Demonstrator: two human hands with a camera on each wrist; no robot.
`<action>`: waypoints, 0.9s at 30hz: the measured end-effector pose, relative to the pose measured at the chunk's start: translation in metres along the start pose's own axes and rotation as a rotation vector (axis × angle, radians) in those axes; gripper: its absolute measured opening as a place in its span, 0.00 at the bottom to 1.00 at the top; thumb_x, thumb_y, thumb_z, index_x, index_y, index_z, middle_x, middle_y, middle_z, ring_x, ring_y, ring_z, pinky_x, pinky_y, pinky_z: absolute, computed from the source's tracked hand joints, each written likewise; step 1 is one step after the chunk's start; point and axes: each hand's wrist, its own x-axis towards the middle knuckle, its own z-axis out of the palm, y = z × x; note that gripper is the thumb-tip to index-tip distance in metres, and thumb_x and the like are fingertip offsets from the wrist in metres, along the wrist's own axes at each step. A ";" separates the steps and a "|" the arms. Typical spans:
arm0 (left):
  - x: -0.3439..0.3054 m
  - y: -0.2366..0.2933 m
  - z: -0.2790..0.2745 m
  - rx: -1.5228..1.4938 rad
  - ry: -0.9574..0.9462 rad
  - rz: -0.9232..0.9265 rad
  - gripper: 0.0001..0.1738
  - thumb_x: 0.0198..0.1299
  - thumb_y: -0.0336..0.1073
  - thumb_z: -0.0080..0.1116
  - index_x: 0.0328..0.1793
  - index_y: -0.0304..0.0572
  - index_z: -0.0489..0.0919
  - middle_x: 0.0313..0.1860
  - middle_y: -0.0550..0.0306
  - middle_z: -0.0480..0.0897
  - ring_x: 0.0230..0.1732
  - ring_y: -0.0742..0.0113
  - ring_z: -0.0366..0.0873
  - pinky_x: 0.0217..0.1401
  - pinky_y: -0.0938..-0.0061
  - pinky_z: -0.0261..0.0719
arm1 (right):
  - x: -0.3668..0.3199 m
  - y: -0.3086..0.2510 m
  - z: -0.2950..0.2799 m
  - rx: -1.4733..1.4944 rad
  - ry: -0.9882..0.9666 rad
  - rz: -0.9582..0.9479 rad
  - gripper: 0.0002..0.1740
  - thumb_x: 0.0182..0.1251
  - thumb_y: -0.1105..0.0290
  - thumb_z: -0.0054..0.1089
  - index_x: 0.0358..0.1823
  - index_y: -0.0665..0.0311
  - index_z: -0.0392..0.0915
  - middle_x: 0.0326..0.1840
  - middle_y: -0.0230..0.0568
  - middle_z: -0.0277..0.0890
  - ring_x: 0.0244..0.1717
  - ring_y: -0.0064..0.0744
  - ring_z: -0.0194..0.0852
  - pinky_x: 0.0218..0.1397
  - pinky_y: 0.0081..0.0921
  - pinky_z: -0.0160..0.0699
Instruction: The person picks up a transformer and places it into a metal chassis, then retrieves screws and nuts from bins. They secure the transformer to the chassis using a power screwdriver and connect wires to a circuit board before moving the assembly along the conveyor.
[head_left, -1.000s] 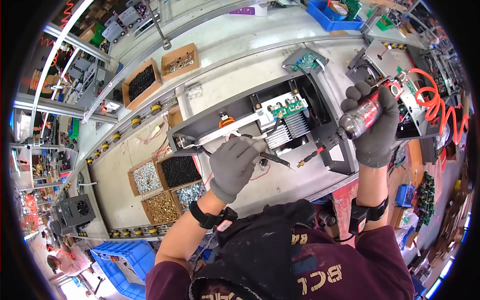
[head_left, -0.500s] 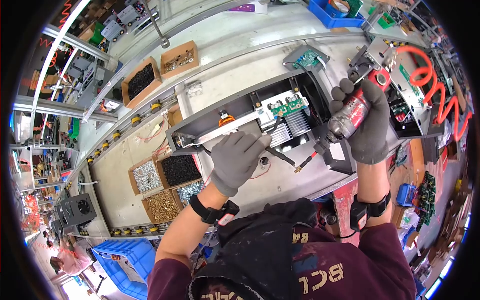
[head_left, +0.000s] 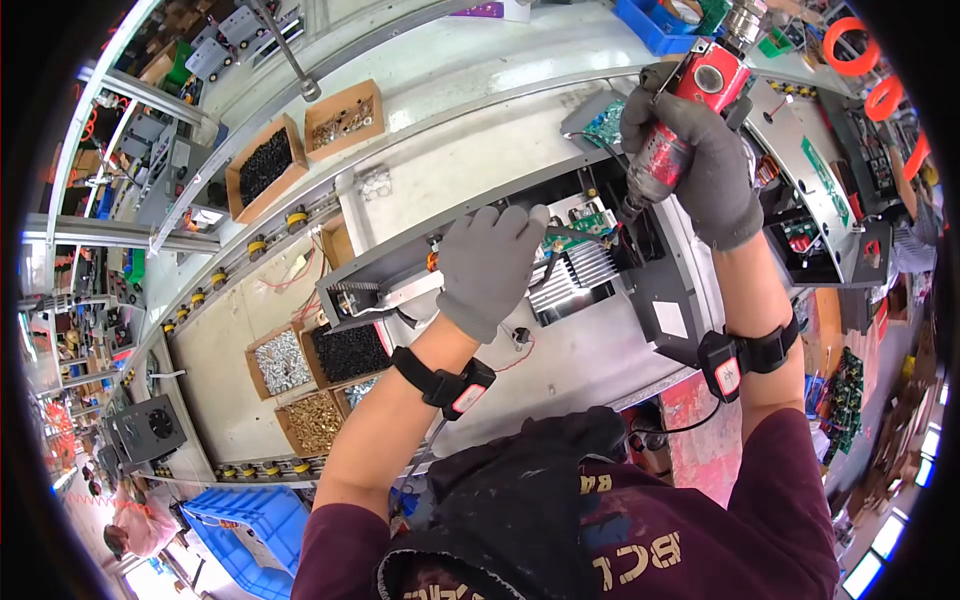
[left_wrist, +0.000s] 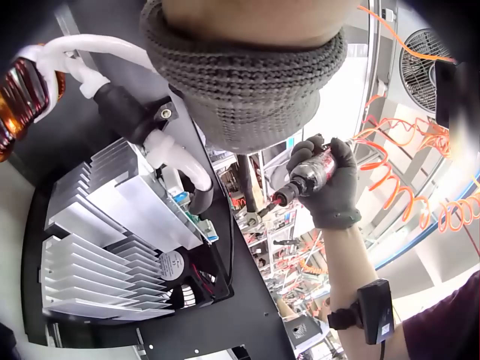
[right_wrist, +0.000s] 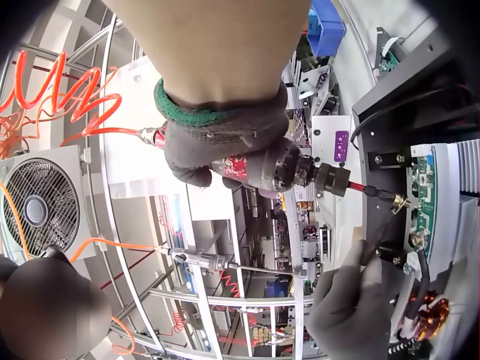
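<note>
My gloved right hand (head_left: 712, 180) grips a red air-powered driver (head_left: 660, 165), tipped down toward a dark metal chassis (head_left: 672, 285). A brass-coloured fastener (right_wrist: 400, 201) sits at the tip of its bit (right_wrist: 357, 187), close to the green circuit board (right_wrist: 424, 187). My gloved left hand (head_left: 490, 268) reaches over the chassis from the left. Its fingers pinch a black cable (right_wrist: 384, 236) whose end meets the fastener at the bit. Silver heatsinks (head_left: 572, 278) lie beside the board. A copper-wound coil (right_wrist: 429, 315) is inside the chassis near the left hand.
Boxes of black screws (head_left: 350, 352), silver fasteners (head_left: 283, 362) and brass parts (head_left: 310, 422) stand at left. Two more cardboard boxes, one with black parts (head_left: 266, 168), lie farther back. An orange coiled hose (head_left: 850, 45) hangs at right, near another opened chassis (head_left: 815, 245).
The driver's bit first came to the cable's end in front of the chassis. Both hands then moved away from the body, bringing cable and driver over the circuit board.
</note>
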 end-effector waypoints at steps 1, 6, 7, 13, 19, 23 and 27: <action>0.002 -0.001 0.004 -0.010 -0.007 -0.023 0.22 0.41 0.33 0.60 0.48 0.56 0.81 0.28 0.66 0.71 0.32 0.66 0.73 0.31 0.70 0.71 | 0.005 0.005 -0.002 0.010 0.016 -0.007 0.11 0.64 0.67 0.51 0.37 0.69 0.74 0.32 0.37 0.76 0.32 0.26 0.76 0.37 0.23 0.77; 0.007 -0.005 0.016 -0.016 -0.037 -0.060 0.21 0.42 0.34 0.60 0.48 0.55 0.81 0.29 0.66 0.73 0.34 0.66 0.75 0.32 0.70 0.72 | 0.019 0.027 -0.013 -0.019 0.021 0.010 0.12 0.63 0.68 0.53 0.43 0.69 0.74 0.34 0.38 0.77 0.35 0.26 0.78 0.38 0.24 0.79; 0.007 -0.005 0.018 -0.017 -0.044 -0.064 0.21 0.43 0.34 0.59 0.48 0.54 0.81 0.29 0.65 0.73 0.34 0.66 0.75 0.32 0.70 0.72 | 0.021 0.029 -0.013 -0.001 0.029 0.006 0.12 0.63 0.68 0.53 0.42 0.69 0.74 0.34 0.38 0.78 0.35 0.27 0.78 0.38 0.25 0.80; 0.009 -0.005 0.028 -0.024 -0.055 -0.059 0.18 0.44 0.33 0.58 0.46 0.51 0.81 0.29 0.64 0.73 0.35 0.64 0.75 0.34 0.69 0.72 | 0.021 0.041 -0.018 -0.083 0.041 -0.059 0.11 0.63 0.67 0.53 0.37 0.70 0.76 0.32 0.38 0.77 0.33 0.26 0.77 0.37 0.25 0.79; 0.009 -0.004 0.029 -0.021 -0.047 -0.073 0.17 0.45 0.32 0.58 0.45 0.50 0.81 0.28 0.63 0.73 0.35 0.64 0.75 0.35 0.68 0.73 | 0.000 0.034 -0.008 -0.071 0.060 -0.017 0.15 0.60 0.69 0.51 0.48 0.65 0.68 0.32 0.43 0.73 0.33 0.33 0.71 0.39 0.30 0.73; 0.009 -0.001 0.018 -0.057 -0.121 -0.074 0.17 0.47 0.33 0.59 0.46 0.49 0.80 0.28 0.61 0.73 0.34 0.61 0.74 0.36 0.67 0.72 | -0.027 0.043 -0.006 0.033 -0.078 -0.299 0.20 0.51 0.84 0.53 0.48 0.66 0.68 0.35 0.44 0.76 0.34 0.29 0.75 0.37 0.26 0.77; -0.015 0.025 -0.003 -0.208 -0.247 -0.017 0.19 0.48 0.35 0.61 0.49 0.48 0.79 0.30 0.59 0.73 0.35 0.60 0.74 0.37 0.66 0.71 | -0.034 0.040 0.002 0.021 -0.108 -0.321 0.20 0.48 0.85 0.56 0.46 0.66 0.71 0.35 0.41 0.77 0.34 0.28 0.75 0.38 0.25 0.78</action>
